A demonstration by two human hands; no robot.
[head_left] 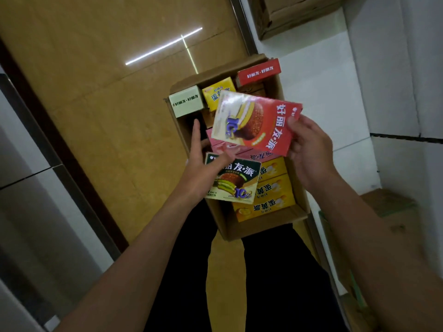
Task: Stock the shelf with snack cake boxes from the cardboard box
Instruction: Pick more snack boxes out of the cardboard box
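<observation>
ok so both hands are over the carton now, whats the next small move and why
Probably lift the red box clear and carry it toward the shelf. The right hand already grips its edge above the cardboard box, while the left hand holds a green box, so both hands are loaded.

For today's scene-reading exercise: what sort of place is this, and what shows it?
Probably a shop aisle or stockroom: an open cardboard box packed with snack cake boxes, another carton beyond it, and a glossy tiled floor.
</observation>
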